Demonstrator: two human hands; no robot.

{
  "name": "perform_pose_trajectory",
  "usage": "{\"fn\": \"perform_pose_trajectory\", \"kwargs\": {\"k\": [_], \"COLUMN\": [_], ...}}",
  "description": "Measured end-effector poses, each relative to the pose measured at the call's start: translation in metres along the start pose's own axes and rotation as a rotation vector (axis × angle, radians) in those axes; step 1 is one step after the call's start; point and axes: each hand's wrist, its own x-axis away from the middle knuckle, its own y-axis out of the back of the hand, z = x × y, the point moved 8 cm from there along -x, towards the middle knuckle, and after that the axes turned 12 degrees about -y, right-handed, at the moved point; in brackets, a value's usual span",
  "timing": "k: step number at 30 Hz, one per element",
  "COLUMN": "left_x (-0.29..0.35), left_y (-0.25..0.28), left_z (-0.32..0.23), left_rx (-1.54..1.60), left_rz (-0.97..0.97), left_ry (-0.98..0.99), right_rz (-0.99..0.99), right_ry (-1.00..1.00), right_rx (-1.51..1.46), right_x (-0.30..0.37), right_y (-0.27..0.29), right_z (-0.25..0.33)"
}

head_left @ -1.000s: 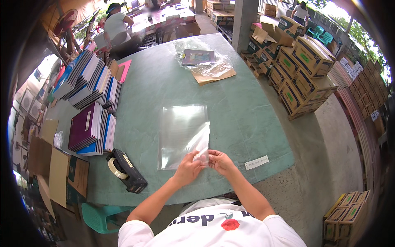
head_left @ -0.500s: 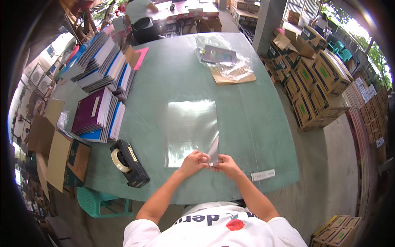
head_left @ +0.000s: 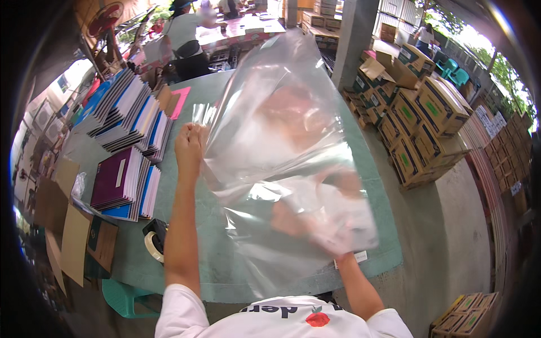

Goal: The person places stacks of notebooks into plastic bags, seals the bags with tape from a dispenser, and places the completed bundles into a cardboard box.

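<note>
A large clear plastic sheet (head_left: pixel 270 129), shiny and creased, is raised over the green table (head_left: pixel 214 248) and stretches from my left side toward my right. My left hand (head_left: pixel 190 142) is closed on its left edge, arm reaching forward. My right hand (head_left: pixel 298 217) is behind or inside the plastic, blurred; I cannot tell which, nor how its fingers lie. Skin-coloured patches and reflections show through the film. Near my left forearm stands a black tape dispenser (head_left: pixel 155 236) with a pale roll. A small white label strip (head_left: pixel 355 257) lies by my right wrist.
Stacks of spiral-bound notebooks (head_left: pixel 121 107) and a purple-covered pile (head_left: pixel 115 177) line the left side. An open carton (head_left: pixel 79 236) stands beside them, above a green stool (head_left: pixel 127 298). Cartons (head_left: pixel 428 124) are piled right of the table. Another person (head_left: pixel 186 34) is beyond the far edge.
The plastic, flat on the table before, is now lifted and spread wide. My left hand has moved forward and left; my right hand has moved behind or into the film.
</note>
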Motion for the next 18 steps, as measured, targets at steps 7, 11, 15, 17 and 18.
{"fn": "perform_pose_trajectory", "kwargs": {"k": [7, 11, 15, 17, 18], "left_x": [0.020, 0.063, 0.166, 0.206, 0.224], "left_y": [-0.066, -0.094, -0.146, -0.159, -0.161], "left_z": [0.097, 0.077, 0.055, 0.021, 0.025], "left_rx": [-0.443, -0.829, -0.337, -0.300, -0.234], "left_rz": [0.282, 0.284, 0.783, 0.874, 0.894], "left_ry": [-0.082, -0.271, -0.020, 0.044, 0.043], "right_rz": [0.415, -0.398, -0.591, -0.614, -0.598], "right_ry": [-0.240, -0.119, 0.055, 0.075, 0.066], "right_rx": [-0.316, 0.214, 0.375, 0.490, 0.494], "right_x": [-0.042, -0.050, -0.042, -0.037, -0.039], "right_y": [-0.012, 0.042, 0.068, 0.065, 0.058], "right_z": [-0.006, -0.024, -0.030, -0.028, -0.032]}}
